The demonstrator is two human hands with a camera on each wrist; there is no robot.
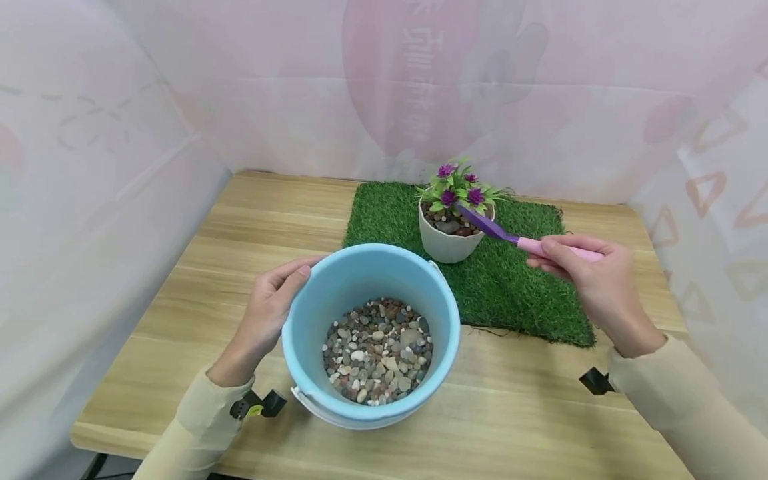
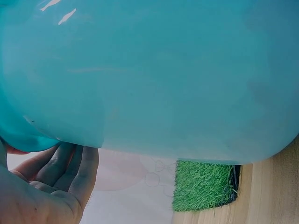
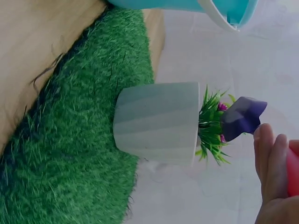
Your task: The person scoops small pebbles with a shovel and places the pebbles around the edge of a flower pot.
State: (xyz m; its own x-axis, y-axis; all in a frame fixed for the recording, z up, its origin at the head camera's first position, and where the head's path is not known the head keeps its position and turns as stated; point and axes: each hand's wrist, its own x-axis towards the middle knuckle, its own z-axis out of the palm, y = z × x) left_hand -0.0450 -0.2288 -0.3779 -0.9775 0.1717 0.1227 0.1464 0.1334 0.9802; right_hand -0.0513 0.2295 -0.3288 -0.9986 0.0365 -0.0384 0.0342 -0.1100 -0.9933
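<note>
My left hand [image 1: 276,300] grips the rim of a light blue bucket [image 1: 294,333] on its left side, thumb over the edge and fingers along the outer wall. Pebbles [image 1: 378,353] of mixed colours cover the bucket's bottom. In my right hand [image 1: 591,273] is a small trowel with a pink handle [image 1: 531,247] and a purple blade [image 1: 489,223]. The blade reaches over the rim of a white flowerpot [image 1: 447,245], close to the purple flowers [image 1: 475,196]. Stones [image 1: 447,227] lie around the plant inside the pot. In the right wrist view the trowel blade [image 3: 243,116] is tilted beside the leaves.
The pot stands on a green artificial grass mat [image 1: 510,300] at the back of the wooden table [image 1: 240,240]. The bucket's white handle [image 1: 324,413] hangs down at its front. Printed cloth [image 1: 270,100] hangs behind the table and at both sides.
</note>
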